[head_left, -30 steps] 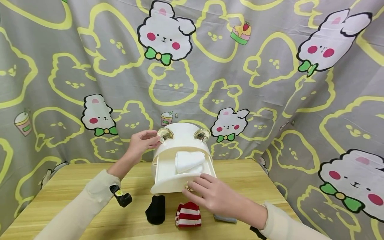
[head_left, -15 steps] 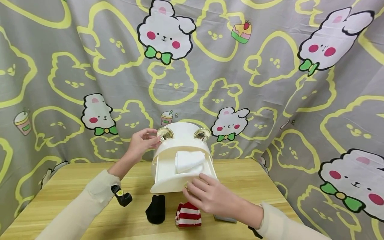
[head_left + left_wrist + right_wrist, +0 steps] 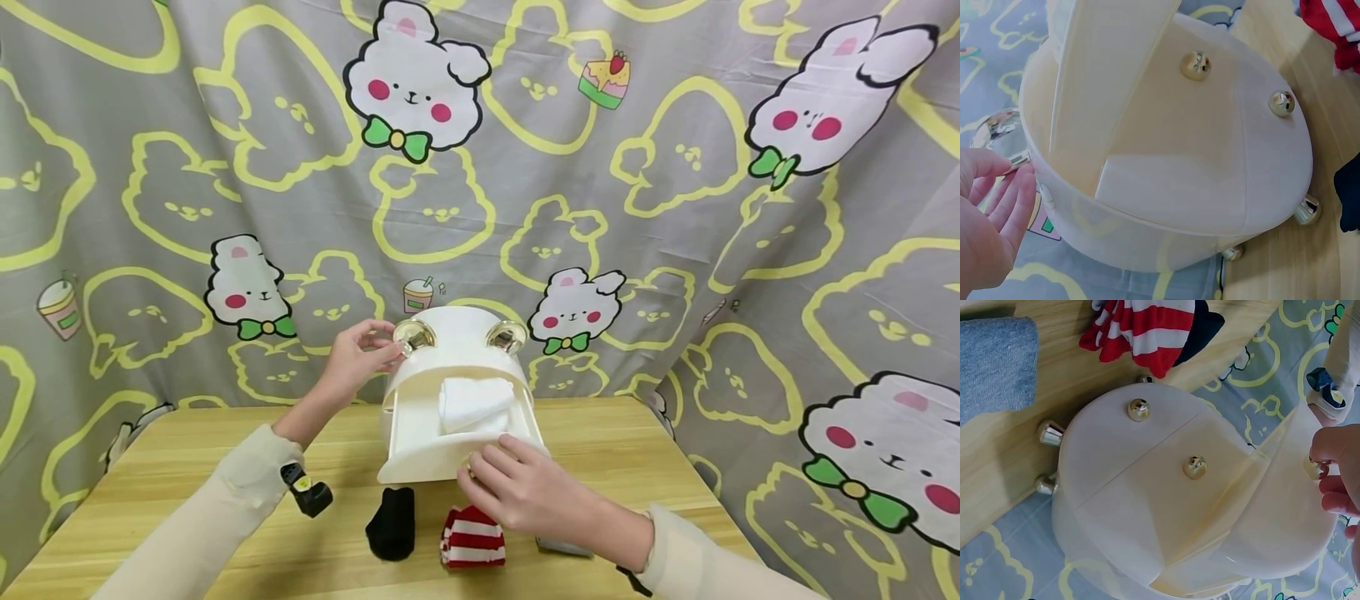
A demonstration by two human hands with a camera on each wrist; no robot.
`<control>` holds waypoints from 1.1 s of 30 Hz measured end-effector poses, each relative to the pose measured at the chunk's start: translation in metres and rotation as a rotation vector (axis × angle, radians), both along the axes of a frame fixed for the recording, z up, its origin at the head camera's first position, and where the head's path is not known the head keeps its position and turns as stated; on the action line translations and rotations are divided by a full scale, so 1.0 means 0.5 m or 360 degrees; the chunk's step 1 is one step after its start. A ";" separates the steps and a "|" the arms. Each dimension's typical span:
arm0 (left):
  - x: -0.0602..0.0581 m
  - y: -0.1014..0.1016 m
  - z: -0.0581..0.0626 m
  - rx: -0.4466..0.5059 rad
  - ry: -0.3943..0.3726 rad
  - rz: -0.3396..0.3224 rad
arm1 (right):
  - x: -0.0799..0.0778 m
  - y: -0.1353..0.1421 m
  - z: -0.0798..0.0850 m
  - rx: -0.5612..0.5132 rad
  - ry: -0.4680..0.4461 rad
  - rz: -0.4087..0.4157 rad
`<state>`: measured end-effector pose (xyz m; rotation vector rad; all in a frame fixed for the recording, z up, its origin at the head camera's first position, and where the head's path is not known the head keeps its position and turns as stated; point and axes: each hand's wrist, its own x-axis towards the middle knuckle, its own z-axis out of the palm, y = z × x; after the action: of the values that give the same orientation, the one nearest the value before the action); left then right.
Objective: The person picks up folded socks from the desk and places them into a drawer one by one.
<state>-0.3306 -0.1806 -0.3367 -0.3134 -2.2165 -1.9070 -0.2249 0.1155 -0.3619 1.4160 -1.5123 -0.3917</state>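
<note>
A small white cabinet (image 3: pixel 457 325) with round gold ornaments on top stands on the table, its top drawer (image 3: pixel 423 461) pulled out. Inside that drawer lies a white folded cloth, perhaps a sock (image 3: pixel 472 402). My right hand (image 3: pixel 525 492) pinches the drawer's gold knob (image 3: pixel 1315 467) between thumb and fingers. At the cabinet's upper left, my left hand (image 3: pixel 356 358) pinches a small gold stem on the side of the left gold ornament (image 3: pixel 999 131). Two more gold knobs (image 3: pixel 1195 66) show on the lower fronts in the left wrist view.
In front of the cabinet lie a black sock (image 3: pixel 392 525), a red-and-white striped sock (image 3: pixel 472 540) and a grey-blue folded cloth (image 3: pixel 997 365), partly behind my right arm in the head view. A patterned curtain (image 3: pixel 450 200) hangs behind the wooden table (image 3: pixel 300 542).
</note>
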 end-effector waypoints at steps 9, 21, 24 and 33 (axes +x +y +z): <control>0.001 -0.002 0.007 -0.0003 -0.0031 -0.0043 | -0.002 -0.001 -0.003 -0.0019 -0.0012 0.0003; -0.002 -0.006 0.014 -0.0023 -0.0046 -0.0067 | 0.002 -0.005 0.001 -0.0032 -0.0056 -0.0077; -0.002 -0.006 0.013 -0.0023 -0.0048 -0.0062 | -0.001 -0.007 0.001 -0.0046 -0.0072 -0.0093; -0.002 -0.002 0.011 0.0001 -0.0053 -0.0055 | -0.013 -0.014 0.001 -0.0104 -0.0102 -0.0126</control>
<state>-0.3316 -0.1815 -0.3310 -0.3240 -2.2462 -1.9443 -0.2315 0.1085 -0.3613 1.3320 -1.6222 -0.3447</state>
